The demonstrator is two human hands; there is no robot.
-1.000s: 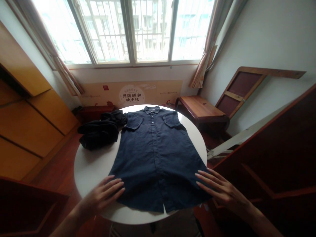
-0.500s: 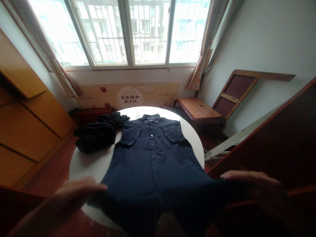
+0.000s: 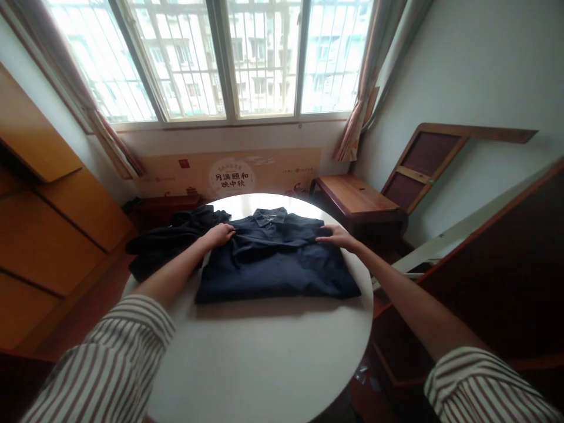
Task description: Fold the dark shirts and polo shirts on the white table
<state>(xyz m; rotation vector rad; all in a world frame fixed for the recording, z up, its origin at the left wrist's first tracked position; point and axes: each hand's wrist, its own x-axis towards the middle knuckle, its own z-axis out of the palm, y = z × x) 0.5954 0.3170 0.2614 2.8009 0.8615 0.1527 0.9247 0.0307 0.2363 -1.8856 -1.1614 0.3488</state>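
Observation:
A dark navy shirt (image 3: 273, 270) lies on the round white table (image 3: 264, 358), its lower part folded up over the front so that the fold faces me. The collar (image 3: 269, 216) still shows at the far end. My left hand (image 3: 219, 235) is closed on the hem at the shirt's left, near the shoulder. At the opposite side my right hand (image 3: 337, 237) pinches the other end of the hem. Beside my left forearm sits a heap of black clothing (image 3: 163, 241).
A wooden bench (image 3: 355, 195) stands beyond the table to the right, with a leaning wooden frame (image 3: 425, 164) by the wall. Yellow cabinets (image 3: 66, 211) line the left. A dark wooden panel (image 3: 497, 270) slants close on the right.
Both hands have moved forward from near me to the far part of the table, bringing the shirt's lower part up over its front. The front of the tabletop is now uncovered.

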